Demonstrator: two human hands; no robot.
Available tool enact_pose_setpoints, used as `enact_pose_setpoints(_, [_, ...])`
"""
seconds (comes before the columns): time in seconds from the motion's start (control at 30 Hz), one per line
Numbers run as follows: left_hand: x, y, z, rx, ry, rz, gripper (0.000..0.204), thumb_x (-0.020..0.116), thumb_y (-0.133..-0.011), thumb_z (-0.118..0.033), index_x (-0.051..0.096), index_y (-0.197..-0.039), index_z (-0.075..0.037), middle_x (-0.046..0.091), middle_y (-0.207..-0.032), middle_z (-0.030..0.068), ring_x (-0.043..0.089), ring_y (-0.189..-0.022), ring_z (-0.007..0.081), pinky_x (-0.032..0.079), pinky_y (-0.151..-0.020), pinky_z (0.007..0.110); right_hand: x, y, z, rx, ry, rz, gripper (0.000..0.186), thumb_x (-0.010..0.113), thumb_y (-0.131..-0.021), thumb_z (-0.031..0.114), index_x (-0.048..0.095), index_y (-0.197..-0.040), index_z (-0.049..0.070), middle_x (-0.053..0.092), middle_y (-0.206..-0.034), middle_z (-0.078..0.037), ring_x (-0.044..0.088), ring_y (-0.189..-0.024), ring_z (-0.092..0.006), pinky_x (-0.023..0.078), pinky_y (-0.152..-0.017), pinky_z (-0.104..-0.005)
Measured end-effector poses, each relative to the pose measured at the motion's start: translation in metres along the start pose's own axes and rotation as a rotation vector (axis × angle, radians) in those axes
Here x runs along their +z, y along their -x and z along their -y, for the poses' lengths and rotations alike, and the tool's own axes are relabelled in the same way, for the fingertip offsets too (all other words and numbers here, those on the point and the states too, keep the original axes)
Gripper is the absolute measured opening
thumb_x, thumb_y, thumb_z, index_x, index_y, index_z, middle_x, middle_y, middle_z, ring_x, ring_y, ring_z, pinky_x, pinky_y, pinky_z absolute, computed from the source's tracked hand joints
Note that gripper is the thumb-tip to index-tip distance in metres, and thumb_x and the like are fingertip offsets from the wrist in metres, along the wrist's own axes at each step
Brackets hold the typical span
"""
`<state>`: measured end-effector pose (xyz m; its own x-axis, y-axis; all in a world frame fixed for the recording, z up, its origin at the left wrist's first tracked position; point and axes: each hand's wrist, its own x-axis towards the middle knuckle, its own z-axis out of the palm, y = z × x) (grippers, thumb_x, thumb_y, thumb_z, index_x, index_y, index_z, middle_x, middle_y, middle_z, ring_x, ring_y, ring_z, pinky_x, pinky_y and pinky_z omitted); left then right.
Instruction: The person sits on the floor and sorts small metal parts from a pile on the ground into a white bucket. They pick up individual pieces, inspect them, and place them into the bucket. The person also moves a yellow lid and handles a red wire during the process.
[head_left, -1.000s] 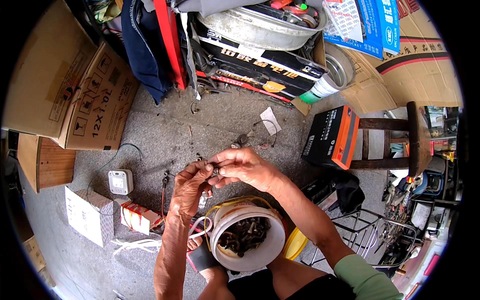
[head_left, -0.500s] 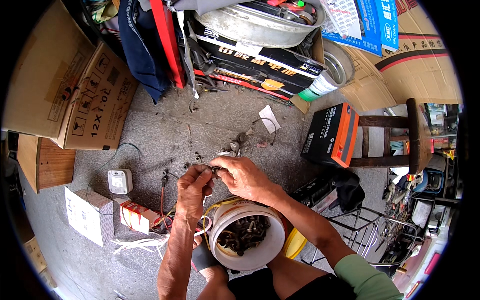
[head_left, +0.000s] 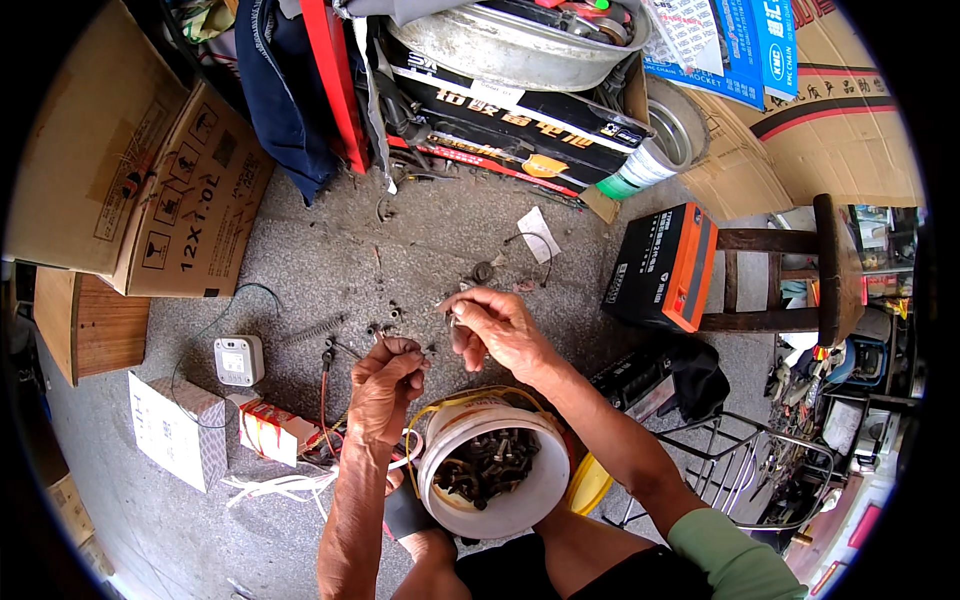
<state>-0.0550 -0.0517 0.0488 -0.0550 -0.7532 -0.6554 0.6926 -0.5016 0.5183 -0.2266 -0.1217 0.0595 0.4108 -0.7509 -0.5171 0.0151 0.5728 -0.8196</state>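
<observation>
My left hand (head_left: 390, 385) is pinched above the bucket's left side, with a small dark object at its fingertips, too small to name. My right hand (head_left: 490, 330) is a little higher and to the right, apart from it, its thumb and fingers closed on a small metal piece (head_left: 455, 319). Below both hands a white plastic bucket (head_left: 545, 470) holds several dark bolts and small metal parts (head_left: 488, 465). Small loose parts (head_left: 395, 313) and a coil spring (head_left: 314, 331) lie on the floor beyond my hands.
Cardboard boxes (head_left: 195, 190) stand at left, near a grey plastic device (head_left: 238, 360). A black-and-orange battery (head_left: 655, 265) is beside a wooden stool (head_left: 840, 275) at right. A wire rack (head_left: 740, 460) is lower right; a metal rim (head_left: 520, 50) tops boxes at the back.
My hands, earlier together over a small part, have separated. My right hand has moved up and slightly right, with a small metal piece now showing at its fingertips.
</observation>
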Motion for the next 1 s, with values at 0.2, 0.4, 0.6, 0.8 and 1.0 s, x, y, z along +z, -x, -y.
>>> enact_pose_setpoints(0.2, [-0.026,0.034,-0.007,0.037,-0.133,-0.044,0.008,0.063,-0.078,-0.001,0.057,-0.084,-0.003,0.061,-0.072,0.0042,0.053,-0.057,0.0078,0.041,-0.052,0.019,-0.016,0.035,0.05,-0.111,0.036,0.301,0.02,0.057,-0.087,0.01,0.059,-0.103,-0.003,0.062,-0.07,-0.01,0.061,-0.056,-0.0117,0.048,-0.048,-0.0219])
enact_pose_setpoints(0.4, [-0.078,0.079,0.014,-0.05,-0.534,-0.123,0.014,0.067,-0.074,-0.004,0.062,-0.085,0.004,0.06,-0.071,0.0041,0.056,-0.062,0.0098,0.045,-0.057,0.021,-0.003,0.088,0.06,0.038,0.556,0.864,0.018,0.065,-0.081,0.013,0.061,-0.096,0.003,0.067,-0.076,-0.007,0.065,-0.066,-0.0171,0.049,-0.058,-0.0288])
enact_pose_setpoints(0.6, [-0.124,0.132,0.036,-0.066,-1.195,0.001,0.018,0.072,-0.07,-0.007,0.067,-0.085,0.002,0.061,-0.065,0.0036,0.051,-0.058,0.0053,0.04,-0.053,0.021,0.015,0.104,0.051,-0.009,1.073,0.863,0.021,0.065,-0.079,0.026,0.06,-0.088,0.007,0.064,-0.071,-0.011,0.063,-0.066,-0.0267,0.047,-0.058,-0.036])
enact_pose_setpoints(0.8, [-0.101,0.119,0.025,-0.028,-1.16,-0.17,0.016,0.067,-0.075,-0.012,0.066,-0.085,0.001,0.058,-0.059,0.0011,0.052,-0.053,0.0077,0.042,-0.051,0.022,-0.021,0.049,0.034,0.081,0.695,0.173,0.018,0.059,-0.087,0.019,0.059,-0.085,0.001,0.063,-0.067,-0.007,0.059,-0.052,-0.0127,0.046,-0.046,-0.0263])
enact_pose_setpoints(1.0, [-0.062,0.068,0.021,-0.005,-0.573,-0.193,0.017,0.06,-0.083,-0.011,0.063,-0.093,0.003,0.062,-0.071,0.0052,0.055,-0.059,0.0087,0.041,-0.052,0.022,-0.039,0.009,-0.064,-0.033,1.377,-0.018,0.026,0.063,-0.075,0.026,0.06,-0.088,0.003,0.064,-0.082,-0.015,0.062,-0.076,-0.0338,0.048,-0.068,-0.041])
